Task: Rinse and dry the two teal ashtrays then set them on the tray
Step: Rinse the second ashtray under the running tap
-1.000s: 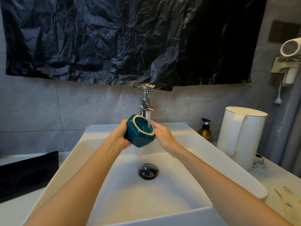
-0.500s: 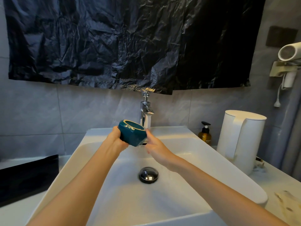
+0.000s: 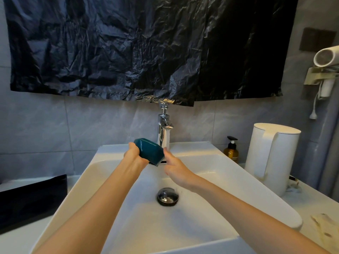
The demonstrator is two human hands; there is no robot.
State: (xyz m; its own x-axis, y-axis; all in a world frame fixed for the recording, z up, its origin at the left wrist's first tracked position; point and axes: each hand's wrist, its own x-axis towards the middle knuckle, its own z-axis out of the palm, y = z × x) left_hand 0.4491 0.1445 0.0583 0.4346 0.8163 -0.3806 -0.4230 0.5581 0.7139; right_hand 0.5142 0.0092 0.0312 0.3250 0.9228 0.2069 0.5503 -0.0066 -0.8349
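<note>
1. Your left hand (image 3: 135,157) grips the teal ashtray (image 3: 150,152) from its left side, fingers wrapped around the wall. The ashtray is turned over and tilted, its faceted underside facing you, held above the back of the white sink (image 3: 216,182) just left of the chrome faucet (image 3: 163,129).
2. Your right hand (image 3: 175,169) is just beside the ashtray's right edge, fingers loosely spread and holding nothing; whether a fingertip touches the ashtray, you cannot tell from here.
3. Water runs from the faucet in a thin stream behind your right hand's fingertips, and the basin is wet around the dark drain stopper (image 3: 167,196).
4. On the counter to the right stand an amber pump bottle (image 3: 231,153) and a white electric kettle (image 3: 271,158), the bottle close to the kettle's left.
5. A black tray (image 3: 31,198) lies on the counter left of the sink, well apart from the ashtray.
6. Only one ashtray is in view.
</note>
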